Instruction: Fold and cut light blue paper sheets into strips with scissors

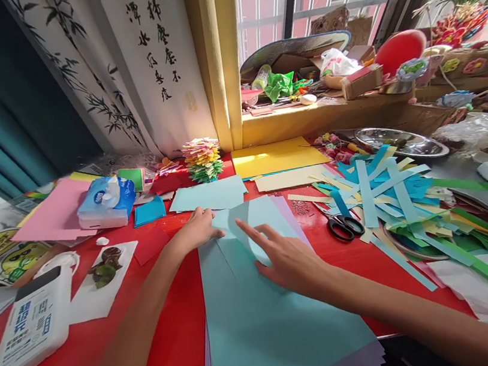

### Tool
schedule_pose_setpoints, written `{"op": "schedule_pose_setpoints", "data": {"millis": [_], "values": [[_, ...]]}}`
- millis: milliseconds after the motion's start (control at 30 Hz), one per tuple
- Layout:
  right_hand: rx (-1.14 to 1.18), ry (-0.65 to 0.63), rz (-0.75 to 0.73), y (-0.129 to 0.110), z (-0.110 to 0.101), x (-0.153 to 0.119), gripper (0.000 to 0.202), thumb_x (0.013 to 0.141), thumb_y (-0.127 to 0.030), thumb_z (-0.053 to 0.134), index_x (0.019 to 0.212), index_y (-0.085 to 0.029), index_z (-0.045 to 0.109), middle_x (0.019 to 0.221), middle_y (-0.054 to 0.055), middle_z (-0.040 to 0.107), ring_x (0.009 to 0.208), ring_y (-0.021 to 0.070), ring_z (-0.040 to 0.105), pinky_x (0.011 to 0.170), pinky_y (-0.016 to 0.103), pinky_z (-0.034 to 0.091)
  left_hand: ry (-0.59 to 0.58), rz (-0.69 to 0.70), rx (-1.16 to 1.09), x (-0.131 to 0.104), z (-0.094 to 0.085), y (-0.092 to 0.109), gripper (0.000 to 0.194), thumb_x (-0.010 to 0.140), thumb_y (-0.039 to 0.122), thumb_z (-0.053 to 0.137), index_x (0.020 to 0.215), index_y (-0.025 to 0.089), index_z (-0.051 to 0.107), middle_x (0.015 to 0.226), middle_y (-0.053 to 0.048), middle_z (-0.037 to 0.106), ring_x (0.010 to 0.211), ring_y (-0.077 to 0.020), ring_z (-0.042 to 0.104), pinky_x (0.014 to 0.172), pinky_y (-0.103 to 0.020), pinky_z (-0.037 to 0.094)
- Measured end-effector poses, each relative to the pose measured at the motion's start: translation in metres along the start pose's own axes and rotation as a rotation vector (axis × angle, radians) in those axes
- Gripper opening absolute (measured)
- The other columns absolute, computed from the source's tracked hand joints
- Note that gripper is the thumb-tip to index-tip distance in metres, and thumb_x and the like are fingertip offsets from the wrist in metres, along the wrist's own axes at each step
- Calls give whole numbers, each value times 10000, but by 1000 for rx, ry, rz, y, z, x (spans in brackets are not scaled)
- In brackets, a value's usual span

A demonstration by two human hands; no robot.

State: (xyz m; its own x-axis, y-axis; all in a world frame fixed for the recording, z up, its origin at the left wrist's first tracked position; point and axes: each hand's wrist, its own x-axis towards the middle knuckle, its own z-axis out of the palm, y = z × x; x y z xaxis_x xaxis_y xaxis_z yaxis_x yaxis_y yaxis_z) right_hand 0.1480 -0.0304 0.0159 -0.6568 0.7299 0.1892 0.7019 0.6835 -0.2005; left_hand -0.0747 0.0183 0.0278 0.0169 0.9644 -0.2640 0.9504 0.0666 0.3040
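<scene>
A light blue paper sheet (pixel 283 335) lies on top of a stack at the front middle of the table, with purple sheets (pixel 297 224) showing at its edges. A smaller light blue piece (pixel 244 213), curved up along one side, rests on the stack's far part. My left hand (pixel 200 230) is closed at the left end of this piece, fingers curled and thumb against the paper. My right hand (pixel 284 256) lies over the piece with its index finger stretched out and thumb apart. Its palm side is hidden.
Black-handled scissors (pixel 344 226) lie right of the stack, beside a heap of paper strips (pixel 391 198). Behind are cut light blue sheets (pixel 209 194), yellow paper (pixel 279 157) and a folded-paper ornament (pixel 203 161). Leftward are a tissue pack (pixel 106 202) and a white box (pixel 30 325).
</scene>
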Motion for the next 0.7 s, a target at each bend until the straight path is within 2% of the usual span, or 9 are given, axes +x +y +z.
{"op": "schedule_pose_setpoints", "data": {"millis": [100,200,300,433,567,633,700], "values": [[-68,-50,-45,-5,10,0,807,782,-147,393,1433,-275,-68,1013,50,575,474,113,452,397,275,179,1,14,-131,5,1,-4,532,601,530,588,1000,196,478,1117,-112,492,990,-283,485,705,-304,405],[-163,-88,-73,-7,14,-1,765,785,-73,361,1443,-195,-10,846,37,591,467,126,461,404,299,156,-20,28,-238,9,0,-9,462,579,510,608,898,191,506,1007,-78,549,871,-256,518,641,-290,394],[-194,-101,-86,-7,12,-1,698,780,-47,353,1433,-123,122,843,62,603,546,148,525,415,313,168,-32,55,-302,12,0,-13,397,610,518,593,824,191,529,904,-44,582,819,-217,520,616,-263,383],[-130,-160,-3,-11,6,1,748,753,-56,373,1438,-96,76,858,73,639,582,171,567,430,307,192,-28,47,-385,14,2,-13,474,659,630,517,815,183,538,813,-39,591,707,-175,503,551,-244,353],[0,-264,134,-14,7,6,728,814,-205,388,1437,-69,37,763,75,667,608,224,596,451,294,226,-63,41,-474,14,7,-7,602,709,714,364,827,162,573,727,-49,591,569,-140,477,491,-240,341],[72,-271,154,-14,10,7,734,850,-326,383,1438,-71,25,777,90,673,646,241,605,471,289,255,-83,56,-513,13,9,-2,611,704,718,374,781,157,603,674,-48,591,540,-138,476,481,-242,341],[152,-257,164,-12,13,8,784,854,-404,390,1439,-92,-27,806,91,674,661,239,604,486,283,278,-40,81,-572,11,9,2,564,681,696,446,695,158,612,625,-49,598,545,-156,497,483,-248,349]]}}
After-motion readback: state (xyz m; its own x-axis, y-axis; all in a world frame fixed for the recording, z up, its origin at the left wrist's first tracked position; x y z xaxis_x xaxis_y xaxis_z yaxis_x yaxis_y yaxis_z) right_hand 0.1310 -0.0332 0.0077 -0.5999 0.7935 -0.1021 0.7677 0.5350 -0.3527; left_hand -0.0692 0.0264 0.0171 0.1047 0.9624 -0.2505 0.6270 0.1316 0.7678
